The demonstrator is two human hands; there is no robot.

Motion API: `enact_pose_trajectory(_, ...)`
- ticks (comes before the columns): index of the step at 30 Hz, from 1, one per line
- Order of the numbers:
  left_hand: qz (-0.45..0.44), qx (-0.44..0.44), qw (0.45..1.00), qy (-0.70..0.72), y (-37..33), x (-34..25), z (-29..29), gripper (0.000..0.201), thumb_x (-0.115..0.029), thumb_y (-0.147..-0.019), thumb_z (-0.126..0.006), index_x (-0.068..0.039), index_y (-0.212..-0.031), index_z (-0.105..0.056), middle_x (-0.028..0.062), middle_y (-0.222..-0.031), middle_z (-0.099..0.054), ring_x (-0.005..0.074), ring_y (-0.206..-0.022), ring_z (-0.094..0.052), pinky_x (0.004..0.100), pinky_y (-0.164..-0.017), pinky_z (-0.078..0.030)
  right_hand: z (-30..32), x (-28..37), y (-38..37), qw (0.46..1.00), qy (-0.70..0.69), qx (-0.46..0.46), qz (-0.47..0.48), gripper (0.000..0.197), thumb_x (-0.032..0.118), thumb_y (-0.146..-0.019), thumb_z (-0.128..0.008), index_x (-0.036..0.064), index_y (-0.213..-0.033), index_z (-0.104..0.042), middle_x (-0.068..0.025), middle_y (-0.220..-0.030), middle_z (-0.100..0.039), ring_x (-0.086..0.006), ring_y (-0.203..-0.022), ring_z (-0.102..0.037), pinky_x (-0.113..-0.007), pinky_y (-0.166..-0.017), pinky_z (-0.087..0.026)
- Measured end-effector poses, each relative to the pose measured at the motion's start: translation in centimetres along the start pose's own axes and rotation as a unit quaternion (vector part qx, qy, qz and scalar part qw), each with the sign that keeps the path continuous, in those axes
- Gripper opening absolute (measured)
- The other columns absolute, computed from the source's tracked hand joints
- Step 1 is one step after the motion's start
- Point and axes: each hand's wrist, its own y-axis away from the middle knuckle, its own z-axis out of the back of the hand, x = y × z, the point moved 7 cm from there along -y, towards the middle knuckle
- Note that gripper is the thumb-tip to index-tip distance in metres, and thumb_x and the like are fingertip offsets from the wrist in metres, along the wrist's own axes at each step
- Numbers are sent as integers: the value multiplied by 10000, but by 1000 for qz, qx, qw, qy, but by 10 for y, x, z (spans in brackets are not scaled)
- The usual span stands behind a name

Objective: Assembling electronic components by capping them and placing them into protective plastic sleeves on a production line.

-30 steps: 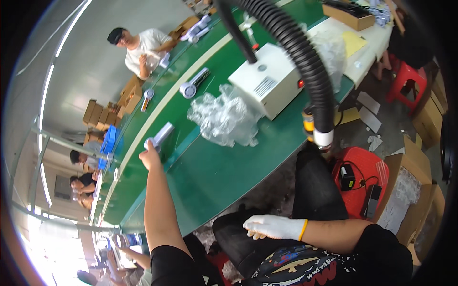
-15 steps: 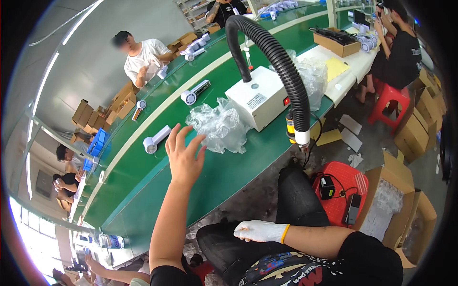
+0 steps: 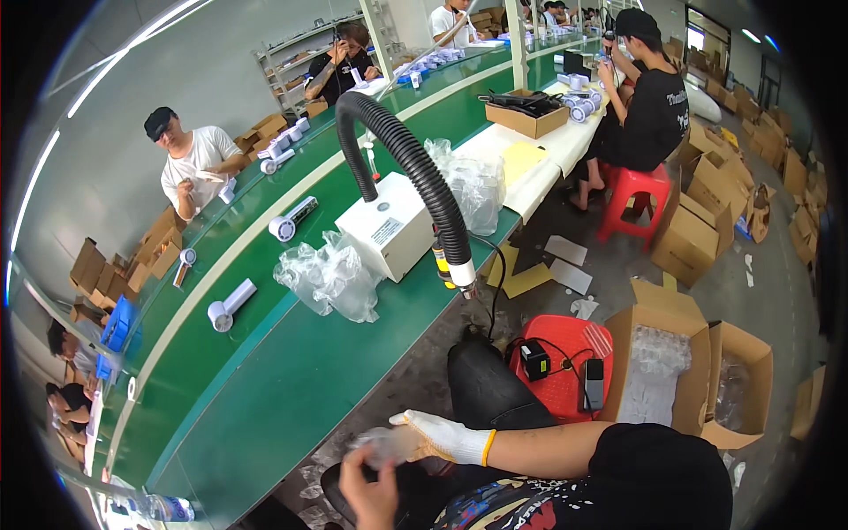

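My right hand (image 3: 439,435), in a white glove with a yellow cuff, and my bare left hand (image 3: 371,493) meet over my lap. Between them they hold a small clear plastic bag (image 3: 386,444), which is blurred. In front of me runs a green conveyor table (image 3: 291,389). A white cylindrical device (image 3: 228,306) lies on it, out of reach of both hands. A heap of clear plastic bags (image 3: 329,276) sits beside a white box machine (image 3: 386,231) with a black ribbed hose (image 3: 415,168).
To my right stands a red stool (image 3: 565,362) carrying small black devices and cables, then open cardboard boxes (image 3: 658,375) with plastic packing. Other people work across the belt (image 3: 190,163) and further down the line (image 3: 640,106). More white devices (image 3: 291,218) lie on the belt.
My left hand has come back from the belt, where it reached toward the white device, down to my lap. It now meets the gloved right hand on a clear bag.
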Motion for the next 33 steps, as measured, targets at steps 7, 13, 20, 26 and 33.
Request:
enact_pose_trajectory(7,275,48,920,274,68,118,-87,448,28,-771,-803,12,-1178,-615,127,-1127,-716,206,-1034,-696,327,-920,-543,8,-53,-20,971,217,70,74,716,591,-1008,-568,138,-1547,-440,-126,-1399,-591,-275,-1354,-548,-413,-1065,-464)
enact_pose_trajectory(13,234,170,938,190,66,108,-102,474,-4,-817,-745,-12,-1272,-611,130,-1148,-723,246,-1068,-701,367,-957,-539,-31,19,30,788,609,-5,92,659,449,-982,-659,127,-1520,-454,-150,-1376,-594,-306,-1338,-557,-391,-1103,-437)
enact_pose_trajectory(20,274,307,890,199,75,125,-128,588,-91,-863,-738,4,-1409,-543,171,-1319,-674,288,-1232,-642,395,-1050,-495,-56,81,53,747,534,67,390,374,269,-984,-698,75,-1293,-617,-133,-1289,-636,-318,-1187,-647,-480,-1002,-533)
enact_pose_trajectory(26,267,317,879,235,68,143,-118,774,-207,-886,-796,19,-1527,-425,199,-1463,-568,279,-1332,-566,393,-1115,-449,29,182,79,959,-142,32,241,255,187,-1020,-664,92,-1252,-622,-103,-1135,-704,-287,-1048,-700,-400,-794,-592)
enact_pose_trajectory(33,386,174,896,135,62,240,-79,762,-342,-874,-827,62,-1442,-521,215,-1413,-625,301,-1281,-623,393,-1059,-495,45,192,97,910,207,-175,315,301,86,-1002,-636,58,-1299,-594,-70,-1121,-693,-197,-990,-694,-342,-797,-590)
